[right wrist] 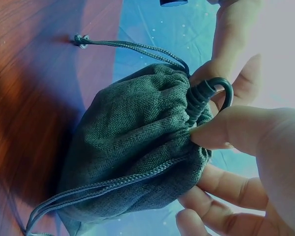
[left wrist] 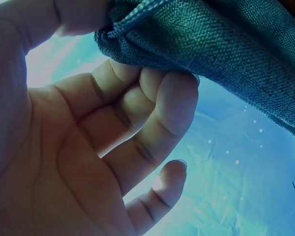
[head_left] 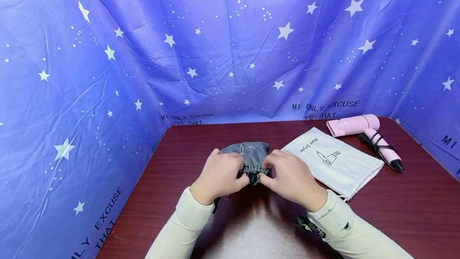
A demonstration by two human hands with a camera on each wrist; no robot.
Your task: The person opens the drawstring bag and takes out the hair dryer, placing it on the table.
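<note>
A dark grey drawstring pouch (head_left: 252, 156) with a gold line print is held between both hands near the middle of the table. Its gathered mouth faces the person, and a black ribbed cord end (right wrist: 199, 98) with a bent cable pokes out of it. My left hand (head_left: 222, 173) pinches one side of the mouth between thumb and fingers. On the other side, my right hand (head_left: 290, 175) pinches the hem beside the cord end. Braided drawstrings (right wrist: 113, 182) trail from both sides of the pouch. What else lies inside is hidden by the cloth.
To the right lies a flat white cloth bag (head_left: 338, 163) printed "Hair Dryer". Behind it is a pink hair dryer (head_left: 353, 125) with its black cord wound around the handle. A blue star-patterned curtain (head_left: 230, 51) hangs along the back and sides of the dark red table (head_left: 161, 195).
</note>
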